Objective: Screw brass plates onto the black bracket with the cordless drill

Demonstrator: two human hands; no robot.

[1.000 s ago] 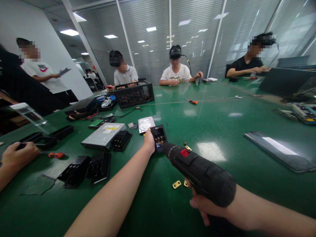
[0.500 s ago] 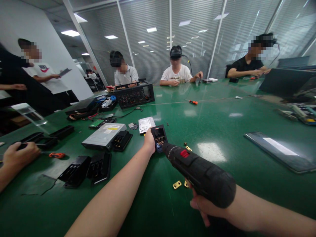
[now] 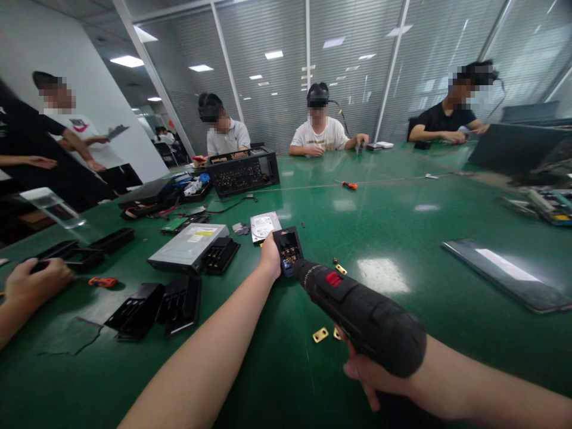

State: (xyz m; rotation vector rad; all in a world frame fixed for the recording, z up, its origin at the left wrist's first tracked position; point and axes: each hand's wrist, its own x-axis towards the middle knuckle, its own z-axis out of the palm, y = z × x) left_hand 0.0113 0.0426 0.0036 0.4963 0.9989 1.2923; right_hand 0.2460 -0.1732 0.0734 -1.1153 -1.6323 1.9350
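My left hand (image 3: 270, 252) grips the left side of a small black module (image 3: 288, 249) with exposed brass parts, holding it tilted up on the green table (image 3: 402, 238). My right hand (image 3: 373, 375) is wrapped round the grip of a black electric screwdriver (image 3: 357, 313) with a red switch. The tool's nose points into the lower edge of the module. Small brass brackets (image 3: 320, 334) lie on the table beside the tool.
A hard drive (image 3: 263, 226), an optical drive (image 3: 190, 245) and several black trays (image 3: 154, 307) lie to the left. Another person's hand (image 3: 33, 286) rests at the left edge near an orange screwdriver (image 3: 102, 281). A metal panel (image 3: 504, 271) lies right. Several people sit around the far side.
Nothing about my hands, the module or the tool has visibly moved. A person in black at the far left has shifted an arm.
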